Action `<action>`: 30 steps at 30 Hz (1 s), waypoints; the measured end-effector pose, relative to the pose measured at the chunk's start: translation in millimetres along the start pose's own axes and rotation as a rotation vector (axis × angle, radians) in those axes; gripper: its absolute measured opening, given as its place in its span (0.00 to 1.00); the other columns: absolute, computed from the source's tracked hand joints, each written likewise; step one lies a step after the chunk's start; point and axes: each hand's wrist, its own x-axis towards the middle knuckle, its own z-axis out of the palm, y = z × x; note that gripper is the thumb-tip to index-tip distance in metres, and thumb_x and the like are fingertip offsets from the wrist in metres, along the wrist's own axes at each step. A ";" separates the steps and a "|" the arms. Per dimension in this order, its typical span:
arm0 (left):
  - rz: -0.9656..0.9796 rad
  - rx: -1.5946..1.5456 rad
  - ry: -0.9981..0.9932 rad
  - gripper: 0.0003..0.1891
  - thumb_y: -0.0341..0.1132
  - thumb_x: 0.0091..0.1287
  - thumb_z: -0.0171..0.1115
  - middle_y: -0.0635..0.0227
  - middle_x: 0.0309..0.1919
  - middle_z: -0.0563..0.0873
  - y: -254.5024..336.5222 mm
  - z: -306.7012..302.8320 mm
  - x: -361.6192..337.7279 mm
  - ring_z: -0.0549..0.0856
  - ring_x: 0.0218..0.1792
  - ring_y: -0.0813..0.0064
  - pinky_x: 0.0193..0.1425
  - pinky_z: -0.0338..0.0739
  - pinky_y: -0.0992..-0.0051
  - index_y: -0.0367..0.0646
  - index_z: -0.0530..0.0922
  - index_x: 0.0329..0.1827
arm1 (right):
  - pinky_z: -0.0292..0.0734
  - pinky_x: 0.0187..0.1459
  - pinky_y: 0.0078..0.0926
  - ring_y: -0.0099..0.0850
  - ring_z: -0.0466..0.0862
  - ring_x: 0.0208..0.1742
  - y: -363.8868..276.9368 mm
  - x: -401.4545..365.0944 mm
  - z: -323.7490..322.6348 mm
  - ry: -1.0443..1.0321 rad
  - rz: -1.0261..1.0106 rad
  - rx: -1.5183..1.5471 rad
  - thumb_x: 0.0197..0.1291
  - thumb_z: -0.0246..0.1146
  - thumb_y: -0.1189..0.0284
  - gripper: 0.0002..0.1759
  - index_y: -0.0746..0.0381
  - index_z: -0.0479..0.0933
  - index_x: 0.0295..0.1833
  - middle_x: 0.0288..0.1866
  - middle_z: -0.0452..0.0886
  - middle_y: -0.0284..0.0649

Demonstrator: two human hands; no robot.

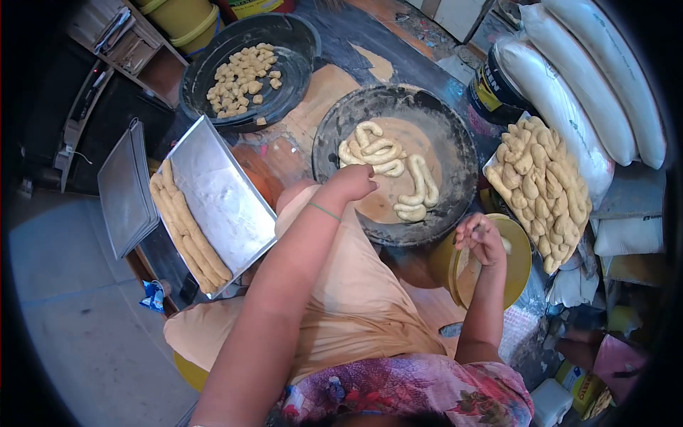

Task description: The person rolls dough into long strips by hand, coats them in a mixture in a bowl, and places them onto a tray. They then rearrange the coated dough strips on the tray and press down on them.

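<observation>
Reaching over dough ropes point(384, 154) in black basin point(459, 146).
Left hand point(352, 183) curled, right hand point(484, 239) half-curled over yellow bucket point(518, 272); grips unclear.

Item: 1 dark basin point(455, 171), floury inside, with pale dough ropes point(377, 153) looped in 2 groups. Left hand point(353, 182): at the left group's edge, contact unclear from where I stand. Right hand point(484, 239): fingers curled, above 1 yellow bucket point(518, 267). Leftward: 1 metal tray point(224, 185), long dough strips point(186, 226) along 1 side. Beyond: 1 black tub point(295, 64), small dough pieces point(238, 78). Rightward: 1 heap of twisted dough point(542, 186); near it, 3 white sacks point(583, 85).
</observation>
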 end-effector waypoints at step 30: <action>-0.078 -0.070 -0.007 0.23 0.46 0.61 0.63 0.52 0.41 0.85 -6.8 0.8 7.6 0.84 0.43 0.57 0.47 0.77 0.66 0.38 0.77 0.53 | 0.74 0.51 0.44 0.41 0.79 0.49 250.5 -13.5 -259.0 1.205 0.818 -0.112 0.61 0.58 0.52 0.32 0.62 0.68 0.64 0.52 0.77 0.45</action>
